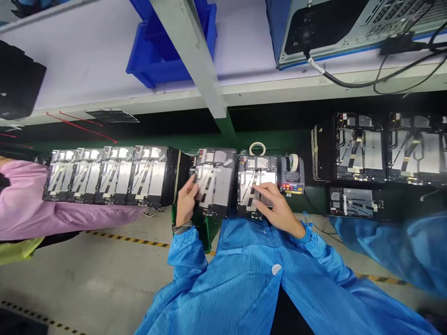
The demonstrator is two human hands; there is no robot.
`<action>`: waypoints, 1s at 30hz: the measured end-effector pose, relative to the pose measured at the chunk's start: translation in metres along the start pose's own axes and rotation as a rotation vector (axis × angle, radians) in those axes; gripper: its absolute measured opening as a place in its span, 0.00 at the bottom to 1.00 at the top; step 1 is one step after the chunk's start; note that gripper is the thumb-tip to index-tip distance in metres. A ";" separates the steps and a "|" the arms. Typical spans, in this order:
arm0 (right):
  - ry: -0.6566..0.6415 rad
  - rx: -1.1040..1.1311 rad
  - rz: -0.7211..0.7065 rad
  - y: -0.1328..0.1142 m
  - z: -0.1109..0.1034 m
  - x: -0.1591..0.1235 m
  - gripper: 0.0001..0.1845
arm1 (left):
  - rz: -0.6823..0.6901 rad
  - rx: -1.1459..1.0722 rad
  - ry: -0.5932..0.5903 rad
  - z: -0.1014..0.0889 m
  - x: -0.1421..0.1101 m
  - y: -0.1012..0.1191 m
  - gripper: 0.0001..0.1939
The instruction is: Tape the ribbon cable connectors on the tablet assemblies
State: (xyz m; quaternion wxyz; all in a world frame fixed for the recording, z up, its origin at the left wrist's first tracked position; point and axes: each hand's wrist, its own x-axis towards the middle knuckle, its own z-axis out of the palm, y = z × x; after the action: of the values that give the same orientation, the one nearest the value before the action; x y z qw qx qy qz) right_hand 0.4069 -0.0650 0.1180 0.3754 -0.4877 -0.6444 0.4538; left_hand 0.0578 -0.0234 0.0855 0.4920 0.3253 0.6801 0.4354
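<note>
My left hand grips the left edge of an opened tablet, its silver inner panels and black strips facing up. That tablet is slightly smeared by motion and sits a little tilted. Right beside it lies a second opened tablet on the bench in front of me. Over this one is my right hand, thumb and fingers stretched apart, the fingertips at the dark strip down its middle. Whether anything small is under those fingertips is hidden.
Rows of opened tablets stand at left and right. A tape dispenser and a tape roll sit close by. Behind are a white post, a blue bin and a cabled computer case. Co-workers' sleeves, pink and blue, flank me.
</note>
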 end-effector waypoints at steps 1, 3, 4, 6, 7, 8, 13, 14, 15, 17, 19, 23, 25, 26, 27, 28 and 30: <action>0.051 0.008 0.022 0.005 -0.005 0.002 0.23 | 0.012 0.028 0.056 -0.017 0.011 -0.005 0.40; 0.206 -0.007 0.093 0.023 -0.022 0.001 0.19 | 0.050 0.162 0.154 -0.042 0.031 -0.018 0.37; 0.282 -0.022 0.130 0.035 -0.032 -0.002 0.18 | 0.074 0.250 0.180 -0.049 0.039 -0.025 0.35; 0.407 -0.061 0.194 0.061 -0.053 -0.011 0.17 | 0.125 0.415 0.191 -0.055 0.052 -0.038 0.33; 0.458 -0.079 0.222 0.074 -0.063 -0.017 0.17 | 0.146 0.491 0.188 -0.054 0.057 -0.043 0.32; 0.501 -0.094 0.247 0.086 -0.072 -0.023 0.17 | 0.167 0.566 0.190 -0.052 0.060 -0.047 0.31; 0.622 -0.089 0.366 0.125 -0.087 -0.045 0.19 | 0.249 0.932 0.356 -0.027 0.062 -0.056 0.30; 0.630 -0.079 0.383 0.130 -0.084 -0.047 0.20 | 0.262 0.964 0.399 -0.020 0.060 -0.057 0.30; 0.634 -0.069 0.398 0.135 -0.080 -0.048 0.20 | 0.282 0.978 0.435 -0.011 0.058 -0.058 0.31; 0.640 -0.033 0.430 0.146 -0.069 -0.046 0.20 | 0.355 0.987 0.448 0.011 0.054 -0.061 0.34; 0.676 0.016 0.500 0.159 -0.059 -0.040 0.20 | 0.445 1.029 0.341 0.035 0.050 -0.064 0.41; 0.817 0.049 0.718 0.189 -0.052 -0.029 0.14 | 0.498 1.166 0.002 0.066 0.045 -0.070 0.51; 0.874 0.046 0.787 0.200 -0.051 -0.031 0.11 | 0.456 1.186 -0.023 0.066 0.047 -0.073 0.52; 0.902 0.050 0.815 0.204 -0.048 -0.035 0.10 | 0.440 1.185 -0.015 0.063 0.048 -0.074 0.52; 0.931 0.061 0.847 0.206 -0.045 -0.040 0.10 | 0.431 1.181 -0.010 0.060 0.049 -0.076 0.51; 0.960 0.079 0.880 0.208 -0.040 -0.046 0.10 | 0.430 1.177 -0.009 0.056 0.051 -0.077 0.51; 1.001 0.142 0.934 0.210 -0.029 -0.058 0.11 | 0.435 1.172 -0.009 0.051 0.053 -0.079 0.50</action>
State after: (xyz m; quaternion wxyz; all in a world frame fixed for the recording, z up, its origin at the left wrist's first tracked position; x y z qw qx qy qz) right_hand 0.5081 -0.0916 -0.0757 0.4240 -0.8396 -0.0843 0.3291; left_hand 0.0889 0.0042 -0.0135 0.1348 0.6739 0.7221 0.0789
